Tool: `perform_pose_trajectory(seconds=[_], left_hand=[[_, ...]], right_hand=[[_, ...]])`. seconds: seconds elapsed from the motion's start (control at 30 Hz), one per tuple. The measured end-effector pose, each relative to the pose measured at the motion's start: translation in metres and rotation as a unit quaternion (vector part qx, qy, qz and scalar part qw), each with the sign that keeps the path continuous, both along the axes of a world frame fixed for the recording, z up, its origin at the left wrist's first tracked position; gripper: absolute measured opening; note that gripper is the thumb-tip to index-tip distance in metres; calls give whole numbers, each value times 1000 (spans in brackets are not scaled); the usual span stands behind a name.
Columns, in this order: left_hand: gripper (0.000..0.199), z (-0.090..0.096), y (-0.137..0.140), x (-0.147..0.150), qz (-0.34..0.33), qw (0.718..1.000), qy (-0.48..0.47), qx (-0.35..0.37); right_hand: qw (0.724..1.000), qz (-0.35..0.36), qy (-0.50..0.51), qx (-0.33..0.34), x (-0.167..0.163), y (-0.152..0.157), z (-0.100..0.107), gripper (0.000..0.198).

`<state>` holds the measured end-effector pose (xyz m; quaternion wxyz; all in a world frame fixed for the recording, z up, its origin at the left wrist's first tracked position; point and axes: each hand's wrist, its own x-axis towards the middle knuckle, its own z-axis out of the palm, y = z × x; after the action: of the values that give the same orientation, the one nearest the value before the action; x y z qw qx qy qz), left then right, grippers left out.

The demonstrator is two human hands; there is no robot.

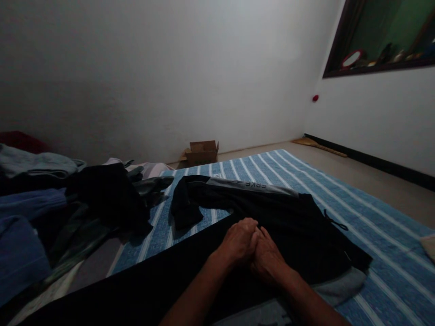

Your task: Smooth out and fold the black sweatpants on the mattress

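Note:
A pair of black sweatpants (170,267) with grey side panels and light lettering lies spread over a blue striped bed cover (384,226). One leg stretches toward the lower left; the other is bent at the far side. A drawstring hangs out at the waist on the right. My left hand (239,237) and my right hand (268,254) meet side by side near the crotch of the sweatpants. Both have their fingers curled down on the black cloth, closed on it as far as can be seen. The fingertips are hidden.
At the left lies a heap of clothes (105,194), dark, blue and grey. An open cardboard box (202,153) stands on the floor by the wall, and a long straw-coloured item (317,145) lies along the right baseboard. Past the bed's right edge is the floor.

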<state>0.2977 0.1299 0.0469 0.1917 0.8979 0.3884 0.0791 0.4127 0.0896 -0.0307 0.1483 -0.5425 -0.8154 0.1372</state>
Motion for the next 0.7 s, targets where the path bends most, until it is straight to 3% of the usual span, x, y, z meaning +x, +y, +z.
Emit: perform_pose_trajectory(seconds=[0.17, 0.33, 0.43, 0.5, 0.57, 0.7], left_hand=[[22, -34, 35, 39, -16, 994, -106, -22], [23, -65, 45, 35, 67, 963, -252, -73], [20, -71, 44, 28, 79, 946, -305, -77], [19, -70, 42, 26, 68, 946, -311, -65], [18, -70, 41, 26, 44, 949, -307, -54], [15, -71, 38, 29, -8, 962, -273, -22]], right_hand=[[997, -24, 68, 11, 0, 0, 9, 57], [996, 6, 90, -21, 7, -2, 18, 55], [995, 15, 95, -39, 14, -5, 27, 52], [993, 14, 100, -68, 21, -6, 37, 33], [991, -15, 95, -88, 33, -3, 49, 21], [992, -116, 29, -42, 69, 32, 71, 29]])
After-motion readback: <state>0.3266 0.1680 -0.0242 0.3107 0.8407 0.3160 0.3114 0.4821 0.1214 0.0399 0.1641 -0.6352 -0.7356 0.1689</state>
